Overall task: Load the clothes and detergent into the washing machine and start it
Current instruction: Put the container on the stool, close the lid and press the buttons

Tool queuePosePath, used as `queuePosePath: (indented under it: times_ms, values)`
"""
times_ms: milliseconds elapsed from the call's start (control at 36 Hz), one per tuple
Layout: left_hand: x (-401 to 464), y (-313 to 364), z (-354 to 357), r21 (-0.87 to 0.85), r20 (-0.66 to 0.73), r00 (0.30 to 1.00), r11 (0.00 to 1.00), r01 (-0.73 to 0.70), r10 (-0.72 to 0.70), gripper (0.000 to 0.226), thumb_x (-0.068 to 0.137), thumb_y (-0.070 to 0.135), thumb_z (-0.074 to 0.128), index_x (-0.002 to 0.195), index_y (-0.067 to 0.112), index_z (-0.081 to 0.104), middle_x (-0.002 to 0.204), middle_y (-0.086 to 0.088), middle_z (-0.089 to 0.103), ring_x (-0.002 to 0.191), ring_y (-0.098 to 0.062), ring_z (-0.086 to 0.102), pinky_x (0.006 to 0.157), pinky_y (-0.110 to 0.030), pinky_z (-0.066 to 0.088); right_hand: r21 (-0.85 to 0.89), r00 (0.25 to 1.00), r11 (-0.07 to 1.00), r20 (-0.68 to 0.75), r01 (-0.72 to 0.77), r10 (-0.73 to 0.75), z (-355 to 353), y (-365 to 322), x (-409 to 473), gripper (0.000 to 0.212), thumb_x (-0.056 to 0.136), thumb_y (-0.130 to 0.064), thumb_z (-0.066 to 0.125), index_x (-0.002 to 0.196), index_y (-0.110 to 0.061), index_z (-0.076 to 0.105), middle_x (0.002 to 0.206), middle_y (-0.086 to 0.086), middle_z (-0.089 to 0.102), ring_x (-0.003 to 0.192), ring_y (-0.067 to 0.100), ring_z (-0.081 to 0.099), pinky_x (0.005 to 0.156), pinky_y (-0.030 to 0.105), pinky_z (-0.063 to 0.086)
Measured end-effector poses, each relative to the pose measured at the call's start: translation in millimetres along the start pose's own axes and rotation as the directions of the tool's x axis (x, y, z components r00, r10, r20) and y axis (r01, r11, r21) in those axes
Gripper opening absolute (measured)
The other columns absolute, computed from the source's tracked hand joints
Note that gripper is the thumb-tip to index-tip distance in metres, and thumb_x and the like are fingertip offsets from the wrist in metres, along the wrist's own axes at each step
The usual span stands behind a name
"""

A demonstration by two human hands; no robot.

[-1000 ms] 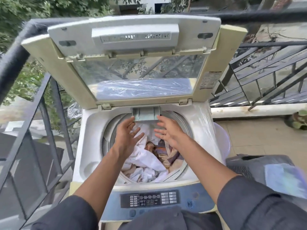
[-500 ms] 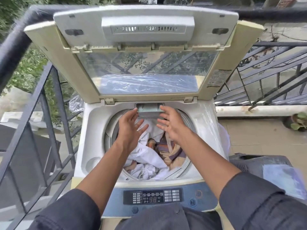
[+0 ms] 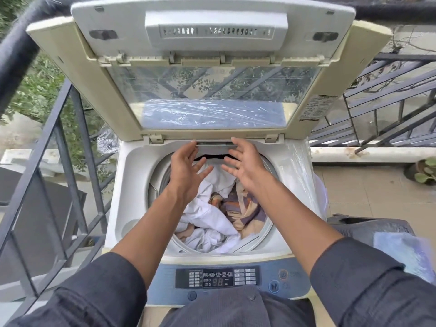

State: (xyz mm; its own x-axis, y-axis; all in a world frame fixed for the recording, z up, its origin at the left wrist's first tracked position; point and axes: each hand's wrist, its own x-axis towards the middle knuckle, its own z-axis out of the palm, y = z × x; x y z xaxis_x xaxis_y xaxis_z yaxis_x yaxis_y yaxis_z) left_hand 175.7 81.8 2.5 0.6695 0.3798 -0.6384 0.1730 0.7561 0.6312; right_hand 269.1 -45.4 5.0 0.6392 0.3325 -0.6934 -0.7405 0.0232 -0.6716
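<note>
The top-loading washing machine point(image 3: 132, 185) is standing with its lid point(image 3: 212, 67) propped fully upright, the glass pane showing railings and leaves. Both hands are reaching over the drum opening toward the grey detergent drawer point(image 3: 215, 147) at the back rim, just under the lid hinge. The left hand point(image 3: 186, 173) is hovering with fingers straight and spread, holding nothing, its fingertips at the drawer's left end. The right hand point(image 3: 244, 162) is mirroring it on the other side, fingers relaxed and apart, gripping nothing, its fingertips right at the drawer's right end; whether either hand is actually touching the drawer is hard to tell. The clothes point(image 3: 219, 208) are lying inside the drum, white fabric tangled with striped orange and purple pieces. At the near edge, the control panel point(image 3: 217, 277) is showing lit digits on its display. A dark metal railing point(image 3: 59, 149) is running along the left, and a potted plant point(image 3: 424, 171) is sitting on the tiled floor at far right.
</note>
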Motion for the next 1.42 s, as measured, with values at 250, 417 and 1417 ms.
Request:
queuePosePath:
  times_ms: [250,417,1417]
  values:
    - [3.9,-5.2,-0.4,0.002,0.0,1.0,1.0,0.018,-0.018,0.055,0.094,0.042,0.064,0.144,0.022,0.059,0.155,0.004,0.051,0.138,-0.029,0.051,0.112,-0.055,0.048,0.085,0.999,0.996,0.024,-0.026,0.024,-3.3,-1.6,3.5,0.016,0.1,-0.027,0.057,0.109,-0.015,0.059,0.138,0.011,0.055,0.125,0.033,0.056,0.11,0.053,0.049]
    - [6.6,-7.8,-0.5,0.0,-0.013,1.0,1.0,0.016,-0.016,0.054,0.097,0.042,0.061,0.147,0.024,0.056,0.155,0.006,0.051,0.136,-0.031,0.051,0.112,-0.056,0.048,0.199,0.999,0.979,0.032,-0.047,0.041,-6.9,0.9,5.3,0.011,0.099,-0.022,0.051,0.102,-0.015,0.06,0.136,0.01,0.058,0.125,0.034,0.055,0.112,0.054,0.047]
    - [-60.5,14.2,14.5,0.5,0.039,0.952,0.819,-0.281,0.303,0.037,0.105,0.024,0.06,0.142,0.018,0.063,0.127,0.002,0.075,0.121,-0.019,0.069,0.105,-0.041,0.055,-0.209,0.975,0.953,0.084,0.218,-0.205,-1.0,-20.0,-52.5,0.016,0.1,-0.028,0.063,0.111,-0.018,0.069,0.12,0.009,0.074,0.111,0.03,0.071,0.1,0.051,0.058]
